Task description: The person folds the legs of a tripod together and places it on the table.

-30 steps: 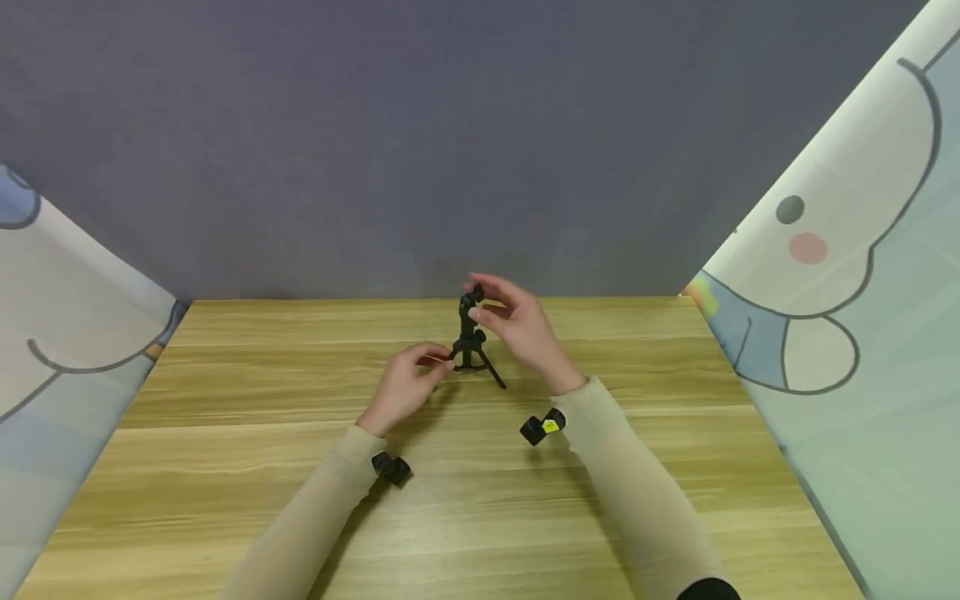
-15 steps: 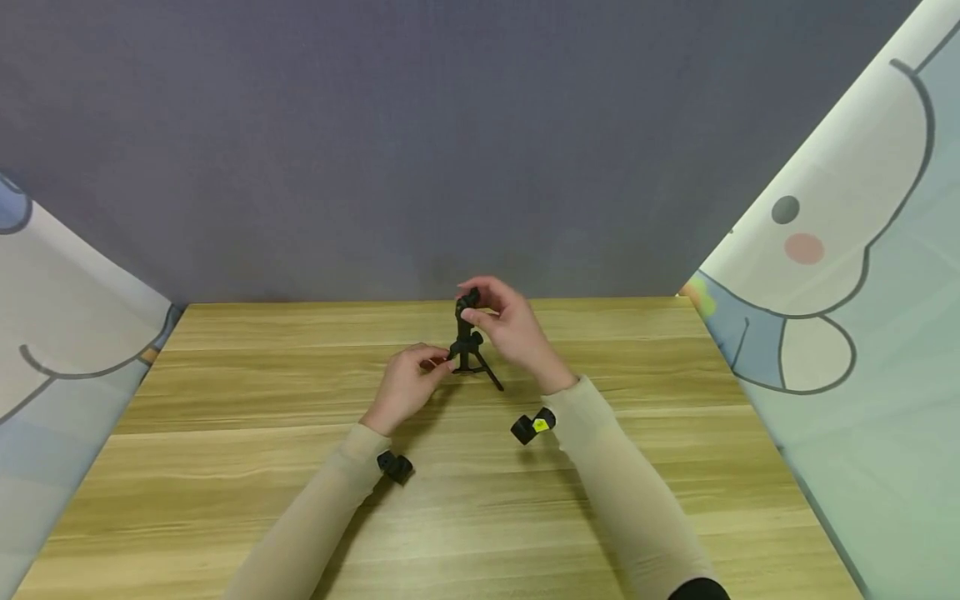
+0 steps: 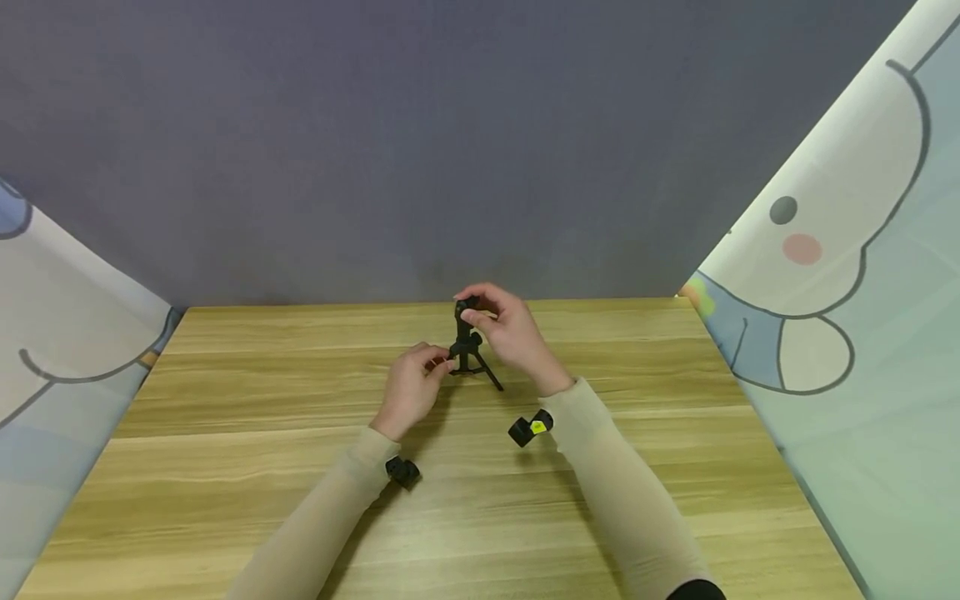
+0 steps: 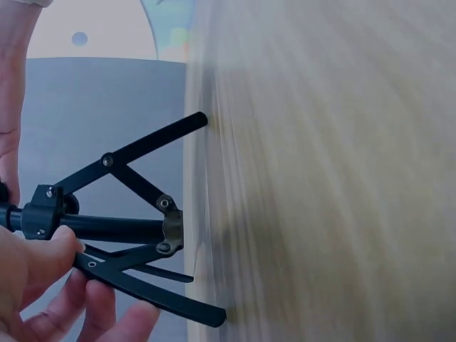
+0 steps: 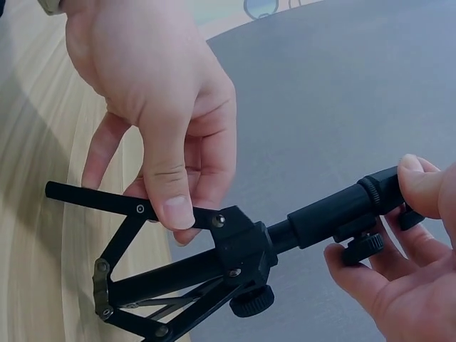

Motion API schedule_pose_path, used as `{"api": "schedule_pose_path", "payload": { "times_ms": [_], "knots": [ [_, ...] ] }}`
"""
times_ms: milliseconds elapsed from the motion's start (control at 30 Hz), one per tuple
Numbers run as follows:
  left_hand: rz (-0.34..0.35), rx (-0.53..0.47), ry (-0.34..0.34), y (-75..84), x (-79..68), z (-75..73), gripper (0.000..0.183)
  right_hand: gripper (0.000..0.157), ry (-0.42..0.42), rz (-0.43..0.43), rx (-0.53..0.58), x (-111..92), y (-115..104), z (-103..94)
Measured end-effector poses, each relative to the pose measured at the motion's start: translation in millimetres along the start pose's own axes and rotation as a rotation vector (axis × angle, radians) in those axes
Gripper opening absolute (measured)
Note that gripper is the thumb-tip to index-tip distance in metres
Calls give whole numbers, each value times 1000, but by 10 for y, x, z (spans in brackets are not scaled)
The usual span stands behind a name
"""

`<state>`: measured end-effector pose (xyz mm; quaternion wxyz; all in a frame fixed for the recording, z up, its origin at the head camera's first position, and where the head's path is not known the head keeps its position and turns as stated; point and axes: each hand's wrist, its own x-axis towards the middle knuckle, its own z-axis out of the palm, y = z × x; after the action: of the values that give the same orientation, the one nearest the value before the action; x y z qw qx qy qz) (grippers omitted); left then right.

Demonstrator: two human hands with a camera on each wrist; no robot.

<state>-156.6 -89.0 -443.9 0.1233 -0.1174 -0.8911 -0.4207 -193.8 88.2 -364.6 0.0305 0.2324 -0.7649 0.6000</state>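
Observation:
A small black tripod (image 3: 463, 335) with spread legs stands upright near the far side of the table. My left hand (image 3: 411, 390) pinches one of its legs (image 5: 92, 197) between thumb and fingers, just below the collar. My right hand (image 3: 516, 335) grips the tripod's top, thumb at the near side and fingers over the head, which they partly cover. In the right wrist view a ribbed knob (image 5: 363, 248) sits beside the right fingers, and a second knob (image 5: 253, 302) sticks out at the collar. The leg tips are at or very near the tabletop.
The wood-grain table (image 3: 480, 517) ends at a grey upright panel (image 3: 420, 150) close behind the tripod. Cartoon-printed cloth (image 3: 825, 333) hangs at both sides. Small black wrist cameras (image 3: 531, 427) sit under both sleeves.
My right fingers have come down slightly over the tripod's head, whose top piece sits lower than before. The left hand keeps its pinch on the leg while its wrist shifts slightly right.

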Motion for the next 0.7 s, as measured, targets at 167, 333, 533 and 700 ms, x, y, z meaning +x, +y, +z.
{"api": "schedule_pose_path", "payload": {
  "times_ms": [167,333,533,700],
  "knots": [
    [-5,-34,36,11,-22,18,8,21,12,4,-3,-16,-13,10],
    [-23,-145,66,-17,-22,37,8,20,23,-16,-2,-22,-10,11],
    [-98,-310,57,-77,8,46,8,19,31,-8,-11,-15,-29,11],
    [-105,-345,49,-95,10,55,7,21,26,36,-11,-13,-57,10]
  ]
}}
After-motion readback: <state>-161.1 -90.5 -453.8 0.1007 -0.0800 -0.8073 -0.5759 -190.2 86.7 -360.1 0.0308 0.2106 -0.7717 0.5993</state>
